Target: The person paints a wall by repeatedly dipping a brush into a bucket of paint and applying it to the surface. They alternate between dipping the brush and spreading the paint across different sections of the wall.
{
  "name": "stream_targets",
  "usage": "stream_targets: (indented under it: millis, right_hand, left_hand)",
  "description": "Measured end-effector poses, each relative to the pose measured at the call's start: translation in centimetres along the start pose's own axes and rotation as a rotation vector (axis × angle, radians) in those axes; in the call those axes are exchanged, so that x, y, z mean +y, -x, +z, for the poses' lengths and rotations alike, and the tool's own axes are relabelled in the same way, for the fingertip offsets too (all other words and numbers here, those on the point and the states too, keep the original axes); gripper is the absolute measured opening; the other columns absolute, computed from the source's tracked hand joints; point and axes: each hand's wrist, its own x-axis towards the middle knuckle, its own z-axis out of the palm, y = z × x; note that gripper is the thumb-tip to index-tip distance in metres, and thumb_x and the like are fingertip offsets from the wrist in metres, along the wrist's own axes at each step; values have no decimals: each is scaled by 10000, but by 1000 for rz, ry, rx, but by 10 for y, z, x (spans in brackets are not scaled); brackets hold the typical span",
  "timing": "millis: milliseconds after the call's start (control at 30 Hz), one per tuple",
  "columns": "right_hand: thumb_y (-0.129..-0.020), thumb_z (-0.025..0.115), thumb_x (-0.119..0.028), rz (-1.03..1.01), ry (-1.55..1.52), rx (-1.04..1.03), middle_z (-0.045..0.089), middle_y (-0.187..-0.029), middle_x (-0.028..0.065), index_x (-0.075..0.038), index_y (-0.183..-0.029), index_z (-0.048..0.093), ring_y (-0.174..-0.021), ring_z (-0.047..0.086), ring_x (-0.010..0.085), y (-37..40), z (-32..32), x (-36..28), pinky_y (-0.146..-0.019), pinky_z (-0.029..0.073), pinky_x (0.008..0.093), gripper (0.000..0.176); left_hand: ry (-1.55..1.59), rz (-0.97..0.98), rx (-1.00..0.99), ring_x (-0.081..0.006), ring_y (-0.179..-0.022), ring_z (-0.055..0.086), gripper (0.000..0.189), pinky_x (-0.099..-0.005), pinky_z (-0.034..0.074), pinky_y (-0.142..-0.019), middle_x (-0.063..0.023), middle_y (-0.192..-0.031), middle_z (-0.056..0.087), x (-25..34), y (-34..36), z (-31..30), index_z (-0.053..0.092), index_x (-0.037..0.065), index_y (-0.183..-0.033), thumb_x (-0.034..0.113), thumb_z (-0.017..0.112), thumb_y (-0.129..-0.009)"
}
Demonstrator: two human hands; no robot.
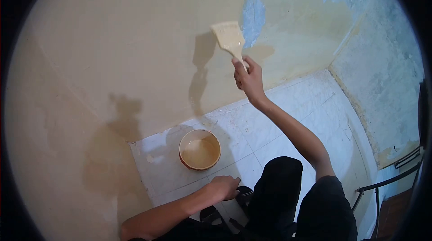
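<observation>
My right hand is closed around the handle of a wide, flat paintbrush, raised in front of the wall. Cream paint coats the brush, and its bristle end points up and to the left. Below and to the left, a round paint bucket stands upright on the floor, with cream paint inside and smeared over its walls. My left hand is low, just below and right of the bucket and apart from it. Its fingers are curled in, and I see nothing held in them.
The wall ahead is cream, with a bare bluish peeled patch beside the brush. Another wall, rough and bluish, rises at right. White tiles cover the floor. A dark metal frame stands at lower right.
</observation>
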Motion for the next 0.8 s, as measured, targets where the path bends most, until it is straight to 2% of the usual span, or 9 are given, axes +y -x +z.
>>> stream_targets:
  millis: [200,233,267,333,433,500,600,767,800]
  right_hand:
    - [-906,546,-291,-210,36,-35,439,-523,-27,-19,-912,553,-424,380,38,-43,20,45,-385,280,201,271]
    - [-930,506,-327,-183,82,-60,363,-492,-52,-37,-946,548,-367,290,32,-48,21,70,-340,224,215,294]
    - [-930,506,-327,-185,78,-62,363,-492,-52,-37,-946,548,-367,290,32,-44,21,80,-340,224,215,294]
    - [-935,486,-354,67,-55,-147,348,-491,-49,-34,-962,536,-365,290,41,-16,21,98,-332,222,222,325]
    - [-948,450,-332,230,-18,-199,316,-489,-44,-33,-988,517,-363,271,52,13,5,129,-330,212,231,309]
    - [-946,406,-258,552,-209,-271,304,-505,-35,-34,-978,503,-366,251,61,26,-11,137,-331,201,233,247]
    - [-916,366,-195,672,-295,-174,299,-526,-30,-37,-968,495,-370,241,66,22,-19,140,-335,194,229,211]
    - [-889,365,-160,645,-247,-160,317,-544,-25,-26,-929,496,-377,253,65,-20,-19,104,-336,191,221,191]
    - [-845,380,-126,652,-287,-177,317,-533,-18,-47,-821,478,-378,250,73,-31,-19,95,-338,182,231,128]
  left_hand:
    - [-26,-50,5,-405,-813,593,349,-483,470,-710,-226,-841,617,-7,-1,7,513,10,-1025,310,528,-847]
    - [-25,-46,20,-406,-809,593,347,-483,470,-710,-227,-837,616,-7,-1,7,514,10,-1022,309,528,-848]
    - [-25,-42,37,-407,-805,592,346,-484,470,-710,-229,-833,615,-7,-1,6,514,9,-1019,309,528,-848]
    - [-22,-46,41,-408,-804,593,344,-485,469,-708,-230,-829,615,-2,2,-1,515,9,-1016,309,528,-849]
    - [-20,-43,38,-411,-802,593,341,-488,469,-704,-230,-824,616,0,1,-5,516,9,-1013,308,528,-850]
    - [-18,-41,30,-412,-801,593,340,-490,469,-702,-229,-823,616,0,0,-5,516,9,-1012,307,528,-850]
    - [-18,-26,15,-413,-804,594,344,-488,471,-702,-229,-827,617,0,-1,-2,515,7,-1016,307,531,-848]
    - [-26,-31,8,-403,-826,592,358,-478,473,-714,-226,-850,618,-9,-6,5,511,8,-1035,312,532,-847]
    - [-24,-32,9,-403,-826,592,358,-478,473,-714,-226,-850,618,-10,-6,5,511,8,-1035,312,532,-847]
